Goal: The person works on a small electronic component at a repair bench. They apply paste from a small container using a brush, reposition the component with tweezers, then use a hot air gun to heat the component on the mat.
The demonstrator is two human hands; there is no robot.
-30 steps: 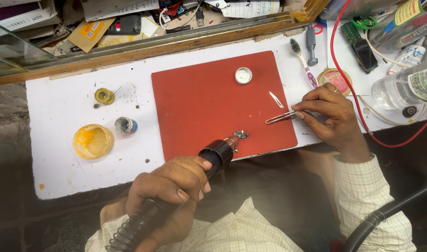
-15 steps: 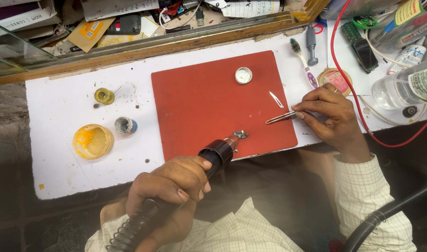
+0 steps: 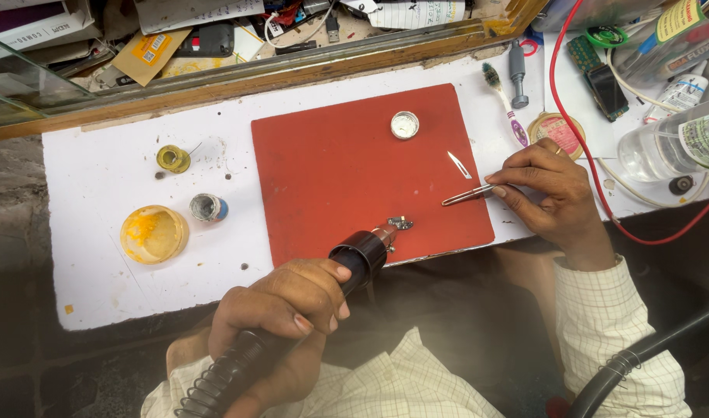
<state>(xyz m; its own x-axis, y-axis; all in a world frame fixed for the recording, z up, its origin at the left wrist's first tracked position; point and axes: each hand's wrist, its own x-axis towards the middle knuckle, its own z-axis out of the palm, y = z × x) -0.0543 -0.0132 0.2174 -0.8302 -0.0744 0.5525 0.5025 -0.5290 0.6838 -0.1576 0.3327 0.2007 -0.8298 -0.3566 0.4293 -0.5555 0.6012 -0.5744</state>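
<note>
My left hand point(image 3: 281, 306) grips a black hot-air gun handle point(image 3: 292, 321) whose metal nozzle points at a small metal part point(image 3: 399, 224) near the front edge of the red mat point(image 3: 347, 166). My right hand point(image 3: 544, 190) pinches metal tweezers point(image 3: 464, 196) at the mat's right side, tips lying low over the mat, apart from the small part. A thin metal sliver point(image 3: 458, 164) lies on the mat just above the tweezers. A small round silver tin point(image 3: 405, 125) sits near the mat's far edge.
On the white board point(image 3: 107, 193) stand a yellow paste tin point(image 3: 153, 234), a small grey pot point(image 3: 207, 207) and a solder spool point(image 3: 172, 159). A toothbrush point(image 3: 500, 104), a red cable point(image 3: 594, 170), a clear bottle point(image 3: 672, 143) and a black hose point(image 3: 641, 356) crowd the right.
</note>
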